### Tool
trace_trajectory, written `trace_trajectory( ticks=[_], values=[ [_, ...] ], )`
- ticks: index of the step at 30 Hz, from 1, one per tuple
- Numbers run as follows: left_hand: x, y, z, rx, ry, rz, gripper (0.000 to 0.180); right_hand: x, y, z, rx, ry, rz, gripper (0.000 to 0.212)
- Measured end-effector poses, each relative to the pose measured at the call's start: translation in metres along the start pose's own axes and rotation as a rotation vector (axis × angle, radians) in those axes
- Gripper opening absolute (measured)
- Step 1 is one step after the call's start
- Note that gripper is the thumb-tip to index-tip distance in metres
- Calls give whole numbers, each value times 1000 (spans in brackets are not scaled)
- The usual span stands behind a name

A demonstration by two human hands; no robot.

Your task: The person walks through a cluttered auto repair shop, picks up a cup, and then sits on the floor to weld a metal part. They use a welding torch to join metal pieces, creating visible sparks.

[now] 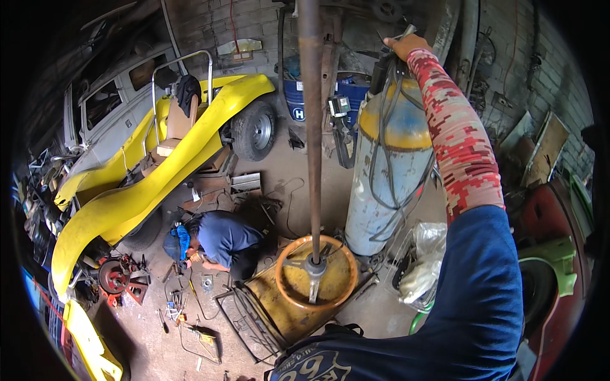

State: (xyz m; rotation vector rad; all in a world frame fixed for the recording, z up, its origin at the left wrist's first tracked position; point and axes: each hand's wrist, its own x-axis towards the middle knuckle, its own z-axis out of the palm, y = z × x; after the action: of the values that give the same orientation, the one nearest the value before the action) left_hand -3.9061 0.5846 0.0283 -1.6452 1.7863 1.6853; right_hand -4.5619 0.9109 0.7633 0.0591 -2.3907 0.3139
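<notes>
My right arm, in a red-and-white patterned sleeve, reaches up and forward. At its end my right hand (408, 46) is closed at the top of a tall gas cylinder (373, 184) with a yellow-and-blue shoulder. A small metal piece (410, 29) shows at my fingers, but what they grip is not clear. Dark hoses (383, 127) hang down the cylinder's side. Left of it, a rusty metal pole (311, 127) rises from the hub of an orange-rimmed steering wheel (283, 293), which sits over a worn yellow metal surface (260, 286). My left hand is out of view.
A person (222, 238) in blue crouches at the left among tools on the floor. Behind stands a yellow open buggy body (108, 216) with a wheel (254, 131). Blue drums (295, 95) stand at the back. Clear plastic wrapping (424, 260) lies right of the cylinder.
</notes>
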Motion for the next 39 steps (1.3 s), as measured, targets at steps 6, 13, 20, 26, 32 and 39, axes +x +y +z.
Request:
trace_trajectory(
  ticks=[6,13,20,26,32,39],
  values=[
    [12,63,76,-62,19,38,32,5,30,19,-33,124,-305,47],
    [22,85,116,-105,33,46,32,37,67,27,824,-331,-634,28],
    [33,91,127,-161,75,18,32,80,42,-12,709,-813,-666,40],
    [41,62,135,-236,147,-30,32,114,-46,41,-516,-405,-471,69],
    [17,-53,165,-431,329,-191,33,172,-39,102,-753,-343,-702,58],
    [-52,-203,221,469,380,30,33,187,-24,160,-810,-143,-836,44]
  ],
)
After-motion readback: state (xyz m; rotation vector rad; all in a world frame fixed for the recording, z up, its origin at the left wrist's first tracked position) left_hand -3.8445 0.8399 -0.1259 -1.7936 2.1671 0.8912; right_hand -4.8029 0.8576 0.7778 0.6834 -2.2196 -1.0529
